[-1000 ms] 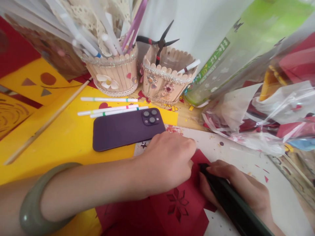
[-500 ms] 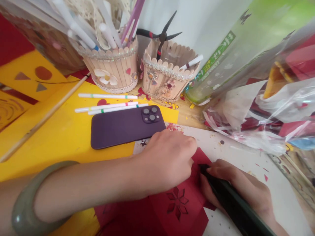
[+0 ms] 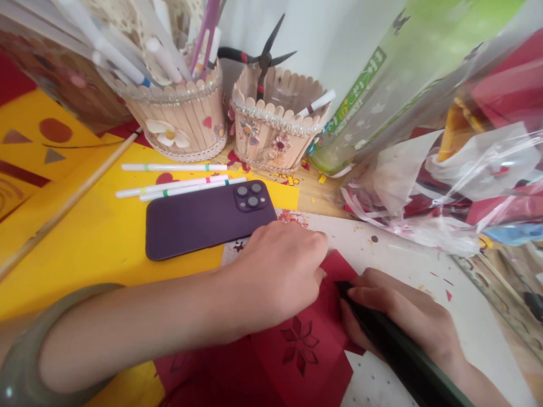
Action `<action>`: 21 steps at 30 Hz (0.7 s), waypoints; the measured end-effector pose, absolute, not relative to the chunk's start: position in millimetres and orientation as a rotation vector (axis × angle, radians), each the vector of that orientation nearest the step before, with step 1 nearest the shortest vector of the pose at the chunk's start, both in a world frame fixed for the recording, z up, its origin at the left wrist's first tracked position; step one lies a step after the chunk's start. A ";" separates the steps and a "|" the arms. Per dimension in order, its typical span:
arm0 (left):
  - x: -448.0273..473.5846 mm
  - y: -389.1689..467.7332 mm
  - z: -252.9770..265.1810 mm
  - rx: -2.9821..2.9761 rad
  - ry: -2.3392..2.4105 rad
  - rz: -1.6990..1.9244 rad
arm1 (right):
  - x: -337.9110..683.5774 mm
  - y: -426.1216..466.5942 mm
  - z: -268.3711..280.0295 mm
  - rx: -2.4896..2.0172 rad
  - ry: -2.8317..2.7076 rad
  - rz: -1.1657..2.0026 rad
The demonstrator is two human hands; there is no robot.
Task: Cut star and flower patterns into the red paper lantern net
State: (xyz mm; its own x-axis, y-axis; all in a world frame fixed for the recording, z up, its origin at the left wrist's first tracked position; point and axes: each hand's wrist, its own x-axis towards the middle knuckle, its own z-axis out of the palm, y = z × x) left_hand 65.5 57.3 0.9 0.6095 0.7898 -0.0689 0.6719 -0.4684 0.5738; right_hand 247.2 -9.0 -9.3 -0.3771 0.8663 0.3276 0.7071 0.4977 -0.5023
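My left hand (image 3: 282,274), fingers curled under, presses on the upper edge of a dark red folded paper piece (image 3: 339,325); its fingertips are mostly hidden. A green bangle (image 3: 25,362) circles the left wrist. My right hand (image 3: 401,311) is closed around a thick black knife-like tool (image 3: 394,350), with its dark tip against the red paper close to my left hand. Any blade is too small to make out. A flower of pointed petals (image 3: 300,346) shows on the paper, seemingly cut out. Just beyond my left hand lies a purple phone (image 3: 195,220), camera side up.
White-barrelled markers (image 3: 173,168) and a wooden stick (image 3: 63,212) lie on yellow paper (image 3: 102,237). Two popsicle-stick holders (image 3: 178,127) stand behind, one with pliers (image 3: 265,59). To the right are a clear plastic bag (image 3: 424,198) and a white board (image 3: 458,333) with scraps.
The whole view has shifted a little, so things sit further left. Both hands keep nearly the same places on the red paper, and the tool's tip stays against it.
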 end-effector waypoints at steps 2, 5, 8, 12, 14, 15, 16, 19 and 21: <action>65.9 57.6 1.6 2.269 1.154 0.254 | 247.9 -9.0 -10.3 -1.290 -2.189 0.357; 65.6 57.9 2.1 2.268 1.153 0.265 | 247.8 -8.7 -11.9 -1.295 -2.192 0.341; 65.0 57.5 1.2 2.266 1.155 0.281 | 246.5 -8.0 -12.5 -1.264 -2.193 0.312; 65.1 56.8 0.1 2.276 1.149 0.280 | 245.4 -7.5 -13.0 -1.228 -2.176 0.278; 65.4 57.0 0.6 2.280 1.146 0.271 | 245.6 -7.4 -13.0 -1.221 -2.176 0.274; 65.6 57.2 1.2 2.279 1.146 0.265 | 245.8 -7.3 -13.0 -1.216 -2.180 0.275; 65.7 57.4 1.8 2.277 1.145 0.256 | 246.0 -7.2 -13.0 -1.210 -2.182 0.275; 65.9 57.5 3.6 2.270 1.155 0.236 | 246.3 -6.8 -13.5 -1.203 -2.190 0.264; 66.1 57.2 4.2 2.268 1.163 0.231 | 246.0 -7.1 -13.9 -1.208 -2.191 0.264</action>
